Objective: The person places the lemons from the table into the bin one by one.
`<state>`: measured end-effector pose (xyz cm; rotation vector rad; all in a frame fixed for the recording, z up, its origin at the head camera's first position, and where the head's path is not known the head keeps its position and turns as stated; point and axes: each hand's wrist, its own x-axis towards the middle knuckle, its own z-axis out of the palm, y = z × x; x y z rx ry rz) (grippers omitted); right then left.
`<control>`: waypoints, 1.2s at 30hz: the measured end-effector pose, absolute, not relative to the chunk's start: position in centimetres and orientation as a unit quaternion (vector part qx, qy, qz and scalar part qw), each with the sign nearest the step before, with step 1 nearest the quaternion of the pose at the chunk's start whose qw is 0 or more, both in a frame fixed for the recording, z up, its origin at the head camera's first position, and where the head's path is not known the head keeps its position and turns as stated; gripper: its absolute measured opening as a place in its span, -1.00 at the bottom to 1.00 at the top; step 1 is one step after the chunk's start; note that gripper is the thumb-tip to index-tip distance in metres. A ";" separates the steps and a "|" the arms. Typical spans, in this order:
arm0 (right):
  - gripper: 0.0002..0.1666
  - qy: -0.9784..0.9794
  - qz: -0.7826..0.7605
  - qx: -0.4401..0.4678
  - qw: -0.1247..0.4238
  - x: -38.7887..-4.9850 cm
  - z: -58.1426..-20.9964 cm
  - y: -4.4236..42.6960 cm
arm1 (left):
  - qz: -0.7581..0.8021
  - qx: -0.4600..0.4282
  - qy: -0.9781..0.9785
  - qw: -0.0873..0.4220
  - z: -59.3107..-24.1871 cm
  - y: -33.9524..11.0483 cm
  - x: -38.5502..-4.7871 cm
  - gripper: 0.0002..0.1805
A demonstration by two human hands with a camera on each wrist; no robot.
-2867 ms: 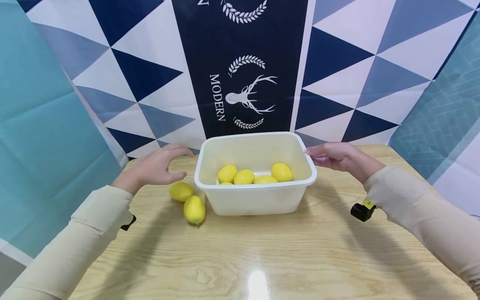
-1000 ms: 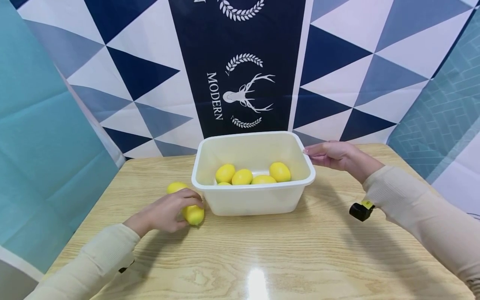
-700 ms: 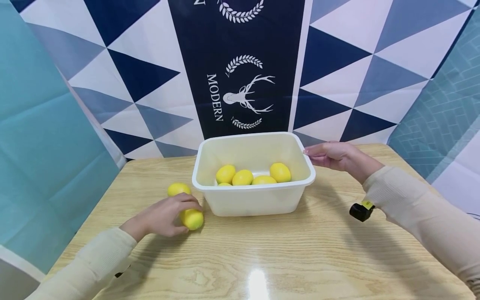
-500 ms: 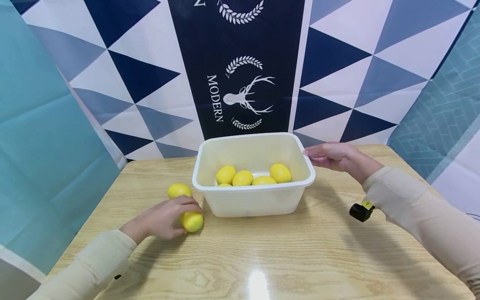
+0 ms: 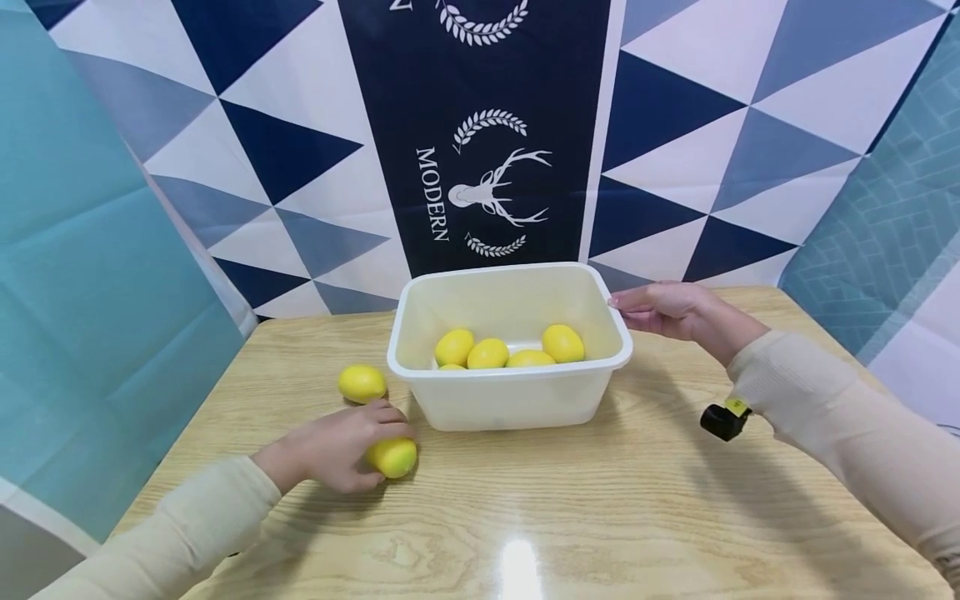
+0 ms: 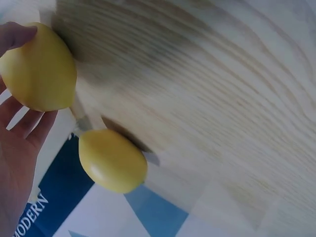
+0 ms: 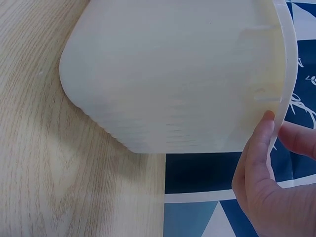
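Note:
My left hand (image 5: 341,447) grips a yellow lemon (image 5: 395,458) low over the table, in front of the bin's left corner. In the left wrist view, the thumb lies on one side of this lemon (image 6: 42,69) and the fingers on the other. Just behind that hand a second lemon (image 5: 362,383) lies loose on the wood. A white plastic bin (image 5: 510,404) stands upright at the back of the table, with several lemons (image 5: 487,354) on its floor. At its right side my right hand (image 5: 675,312) pinches the rim between thumb and fingers.
The light wooden table (image 5: 465,517) ends just behind the bin, where a patterned cloth (image 5: 487,125) hangs. Pale blue-green sheets (image 5: 97,250) hang at the sides. A small black device (image 5: 723,422) sits at the right wrist.
My left hand has come down from beside the bin, taken hold of the nearer lemon and drawn it slightly toward me, apart from the other one. The right hand stays at the rim.

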<state>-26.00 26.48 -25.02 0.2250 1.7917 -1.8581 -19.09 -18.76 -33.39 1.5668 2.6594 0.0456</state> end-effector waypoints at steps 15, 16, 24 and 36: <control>-0.80 0.671 -0.687 0.077 0.268 -26.0 -24.9 26.5 | 0.005 0.495 0.867 0.062 -33.0 -16.9 -17.7 -0.39; -0.80 0.671 -0.687 0.077 0.269 -26.0 -24.9 26.5 | 0.005 0.494 0.867 0.068 -32.9 -16.7 -17.6 -0.39; -0.81 0.661 -0.692 0.080 0.278 -26.1 -25.2 26.6 | -0.023 0.501 0.862 0.076 -32.0 -15.7 -16.6 -0.40; -0.80 0.662 -0.691 0.078 0.278 -26.0 -25.2 26.6 | -0.046 0.534 0.844 -0.005 -30.2 -14.8 -16.0 -0.42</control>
